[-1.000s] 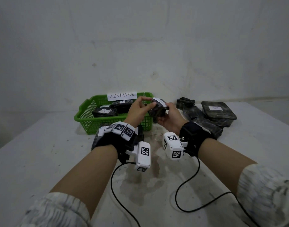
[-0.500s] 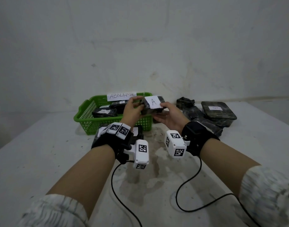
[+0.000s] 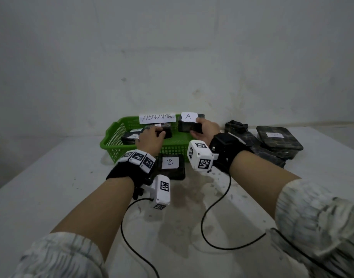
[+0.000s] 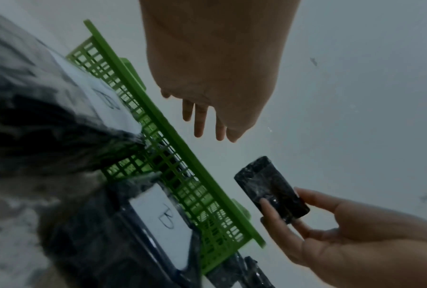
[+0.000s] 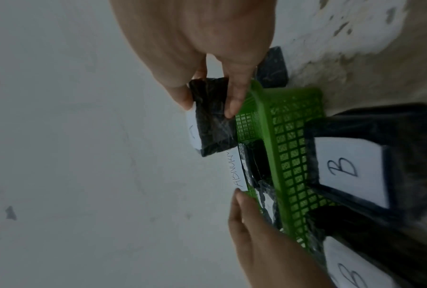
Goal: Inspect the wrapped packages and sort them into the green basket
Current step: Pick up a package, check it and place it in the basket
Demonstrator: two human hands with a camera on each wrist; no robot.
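The green basket point(image 3: 132, 146) stands at the back of the table with an "ABNORMAL" label point(image 3: 157, 117) on its far rim and several dark wrapped packages point(image 3: 130, 137) inside. My right hand point(image 3: 198, 127) grips a dark wrapped package point(image 3: 187, 125) marked "A", held above the basket's right end. In the right wrist view thumb and fingers pinch this package point(image 5: 212, 117) beside the basket point(image 5: 288, 136). My left hand point(image 3: 152, 137) hovers over the basket's middle. The left wrist view shows its fingers point(image 4: 200, 120) straight and holding nothing, above the basket rim point(image 4: 170, 132).
A wrapped package marked "B" point(image 3: 170, 165) lies in front of the basket, under my wrists. A pile of dark wrapped packages point(image 3: 276, 141) sits to the right. Two black cables point(image 3: 212, 227) trail over the stained table point(image 3: 52, 187). The wall stands close behind.
My left hand has let go of the "A" package and moved left over the basket. My right hand alone has carried the package back toward the basket's right end.
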